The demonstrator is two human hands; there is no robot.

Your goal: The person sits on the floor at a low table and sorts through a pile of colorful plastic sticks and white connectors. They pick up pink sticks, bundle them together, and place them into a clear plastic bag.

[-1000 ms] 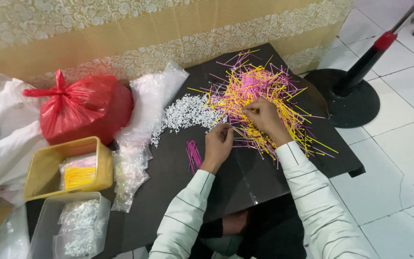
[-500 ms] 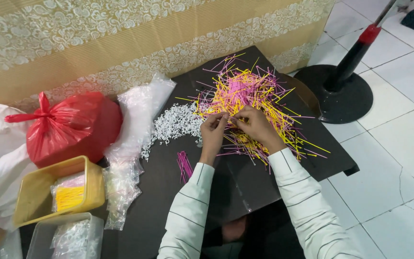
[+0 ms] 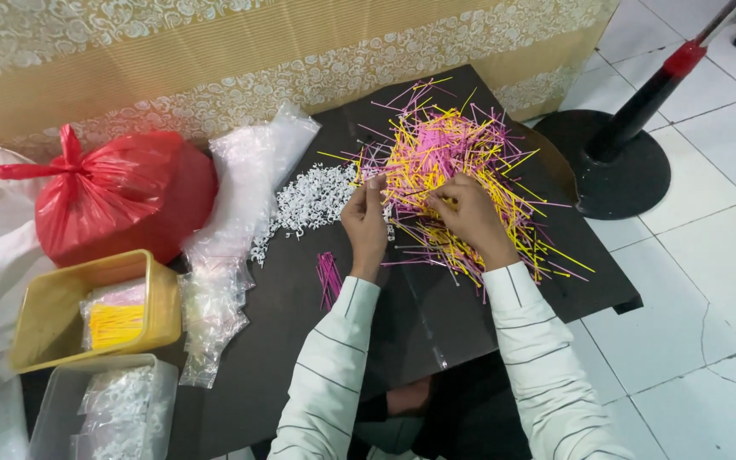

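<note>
Working at the near edge of the pink-and-yellow plastic stick pile (image 3: 453, 162), left hand (image 3: 366, 223) and right hand (image 3: 462, 213) each pinch thin sticks. Pile lies at 12 o'clock on the bench (image 3: 300, 341). Sticks judged light, slippery, bendable; grip mid-length.

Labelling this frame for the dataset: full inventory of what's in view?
sticks: large loose pile, pink and yellow, far side of board
pink bundle: one, pink, on board beside left wrist
white bits: one heap, white, left of sticks
board: one, black
red bag: one, tied, left of board
clear bags: several, between red bag and board
yellow tub: one, holds packed yellow sticks
clear tub: one, lower left
stand base: one, black, on tiled floor at right
left hand: at pile edge, pinching
right hand: on sticks, pinching
</note>
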